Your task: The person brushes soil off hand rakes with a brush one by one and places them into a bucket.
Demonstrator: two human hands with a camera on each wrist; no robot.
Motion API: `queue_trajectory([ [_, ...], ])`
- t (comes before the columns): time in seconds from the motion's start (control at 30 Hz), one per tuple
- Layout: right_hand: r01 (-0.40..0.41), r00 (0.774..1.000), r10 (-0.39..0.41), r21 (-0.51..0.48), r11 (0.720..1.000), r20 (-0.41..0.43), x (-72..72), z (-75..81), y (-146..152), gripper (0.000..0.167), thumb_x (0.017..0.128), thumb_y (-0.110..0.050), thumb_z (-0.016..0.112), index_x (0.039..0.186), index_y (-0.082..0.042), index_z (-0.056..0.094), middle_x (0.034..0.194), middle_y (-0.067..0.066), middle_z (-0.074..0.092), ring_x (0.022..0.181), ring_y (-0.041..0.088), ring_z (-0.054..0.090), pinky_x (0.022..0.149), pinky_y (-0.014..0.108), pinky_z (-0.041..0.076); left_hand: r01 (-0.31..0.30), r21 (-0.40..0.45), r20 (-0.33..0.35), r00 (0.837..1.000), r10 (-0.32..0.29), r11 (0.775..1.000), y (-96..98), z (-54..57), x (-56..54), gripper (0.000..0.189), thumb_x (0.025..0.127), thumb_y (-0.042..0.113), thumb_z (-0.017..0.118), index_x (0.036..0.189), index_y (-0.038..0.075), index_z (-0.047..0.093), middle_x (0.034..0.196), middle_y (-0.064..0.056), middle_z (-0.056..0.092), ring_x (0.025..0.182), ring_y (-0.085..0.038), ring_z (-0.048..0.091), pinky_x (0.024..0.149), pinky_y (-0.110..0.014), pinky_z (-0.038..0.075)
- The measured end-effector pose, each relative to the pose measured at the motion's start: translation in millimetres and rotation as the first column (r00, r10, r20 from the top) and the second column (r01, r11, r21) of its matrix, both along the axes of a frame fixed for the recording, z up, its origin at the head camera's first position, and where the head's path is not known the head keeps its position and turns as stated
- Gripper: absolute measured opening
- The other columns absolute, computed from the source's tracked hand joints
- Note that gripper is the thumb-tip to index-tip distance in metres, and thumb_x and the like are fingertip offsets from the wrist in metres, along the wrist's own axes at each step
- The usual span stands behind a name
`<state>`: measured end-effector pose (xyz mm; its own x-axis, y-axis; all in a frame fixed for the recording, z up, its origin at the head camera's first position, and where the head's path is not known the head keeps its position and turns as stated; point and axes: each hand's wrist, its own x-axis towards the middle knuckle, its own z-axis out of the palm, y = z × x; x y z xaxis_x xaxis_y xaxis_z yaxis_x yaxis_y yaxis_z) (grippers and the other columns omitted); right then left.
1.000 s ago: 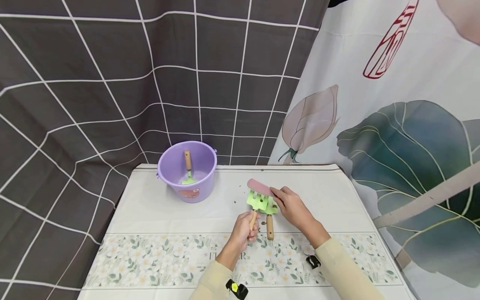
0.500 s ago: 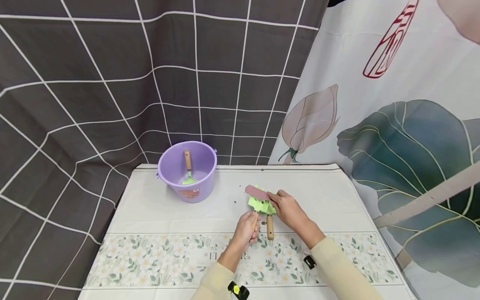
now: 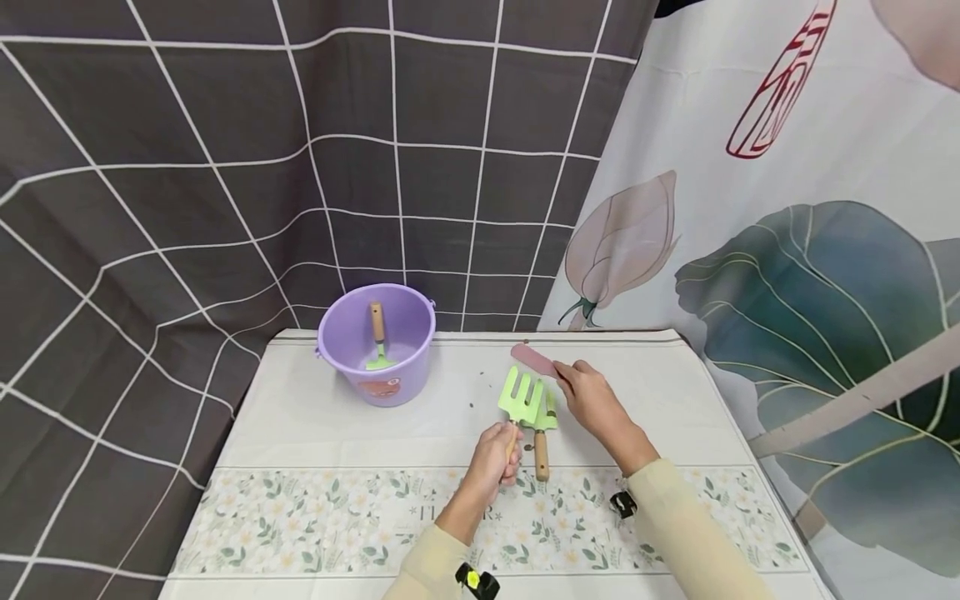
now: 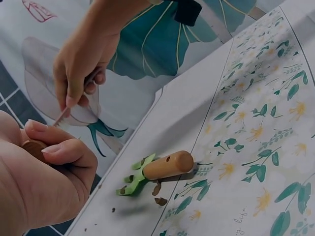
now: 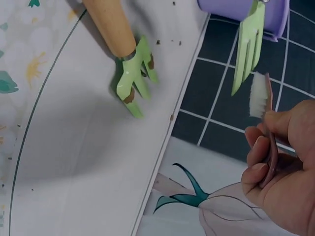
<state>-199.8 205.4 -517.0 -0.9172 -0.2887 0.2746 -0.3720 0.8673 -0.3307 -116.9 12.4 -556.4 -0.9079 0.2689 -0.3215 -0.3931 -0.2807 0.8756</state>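
Note:
My left hand [image 3: 491, 458] grips the wooden handle of a green garden fork [image 3: 520, 398], its tines pointing away from me. A pink brush [image 3: 532, 359] is in my right hand [image 3: 596, 404], just beyond the fork's tips. In the right wrist view the brush's white bristles [image 5: 258, 95] face the tines, very near them. Below the held fork, a green hand rake [image 3: 541, 454] with a wooden handle lies on the table; brown dirt clings to its prongs. The left wrist view shows the curled left fingers [image 4: 69, 152] round the handle end, with the fork's head hidden.
A purple bucket [image 3: 416, 379] stands at the back left of the table, holding another green tool [image 3: 377, 325] with a wooden handle. Brown crumbs [image 4: 160, 201] lie by the rake. A dark gridded curtain [image 3: 442, 100] hangs behind the table's back edge [image 3: 480, 335].
The brush first slid across the fork's head toward me, then moved away past the tine tips, baring the tines. My left hand has hardly moved.

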Motion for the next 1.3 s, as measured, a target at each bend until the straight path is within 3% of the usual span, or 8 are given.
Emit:
queue_trajectory([
  [0.33, -0.166, 0.985, 0.167, -0.05, 0.985, 0.034, 33.2, -1.0, -0.3, 0.033, 0.102, -0.01, 0.065, 0.135, -0.005, 0.068, 0.092, 0.003, 0.061, 0.069, 0.005, 0.048, 0.057, 0.022, 0.046, -0.02, 0.077, 0.046, 0.999, 0.017, 0.997, -1.5, -3.4, -2.4, 0.031, 0.113, 0.025, 0.031, 0.107, 0.005, 0.054, 0.065, 0.005, 0.044, 0.044, 0.0, 0.036, 0.037, -0.013, 0.028],
  [0.47, -0.178, 0.983, 0.178, -0.011, 0.984, 0.05, 41.6, -4.5, 0.2, 0.032, 0.1, -0.009, 0.067, 0.132, -0.006, 0.069, 0.09, 0.001, 0.06, 0.067, 0.003, 0.046, 0.055, 0.019, 0.044, -0.041, 0.073, 0.05, 0.998, 0.037, 0.997, -2.8, -1.8, -3.3, 0.034, 0.113, 0.024, 0.028, 0.103, 0.007, 0.056, 0.064, 0.006, 0.044, 0.044, 0.001, 0.035, 0.037, -0.013, 0.028],
  [0.8, -0.153, 0.984, 0.159, 0.086, 0.985, -0.078, 32.9, -8.0, 5.3, 0.031, 0.096, -0.005, 0.072, 0.127, -0.004, 0.072, 0.09, 0.007, 0.061, 0.072, 0.013, 0.056, 0.059, 0.027, 0.052, -0.046, 0.065, 0.018, 0.999, 0.045, 0.997, -2.1, 1.1, -2.3, 0.032, 0.113, 0.025, 0.029, 0.101, 0.009, 0.055, 0.063, 0.007, 0.042, 0.044, 0.0, 0.033, 0.037, -0.013, 0.026],
  [1.03, -0.097, 0.991, 0.106, 0.11, 0.989, -0.076, 23.5, -5.3, 9.0, 0.034, 0.099, -0.008, 0.07, 0.132, -0.005, 0.069, 0.09, 0.007, 0.061, 0.074, 0.015, 0.056, 0.061, 0.031, 0.054, -0.023, 0.06, 0.016, 1.0, 0.022, 0.998, -1.9, 1.8, -0.2, 0.033, 0.113, 0.025, 0.027, 0.103, 0.007, 0.054, 0.063, 0.008, 0.042, 0.044, 0.001, 0.034, 0.036, -0.013, 0.027],
  [1.3, -0.186, 0.98, 0.19, 0.064, 0.98, -0.061, 29.3, 5.2, 15.4, 0.033, 0.098, -0.009, 0.071, 0.131, -0.006, 0.071, 0.092, 0.004, 0.062, 0.073, 0.009, 0.052, 0.059, 0.025, 0.048, -0.031, 0.064, 0.02, 0.999, 0.029, 0.998, -3.2, 4.9, -3.6, 0.035, 0.113, 0.026, 0.028, 0.109, 0.002, 0.054, 0.063, 0.008, 0.041, 0.044, 0.0, 0.033, 0.036, -0.013, 0.026],
])
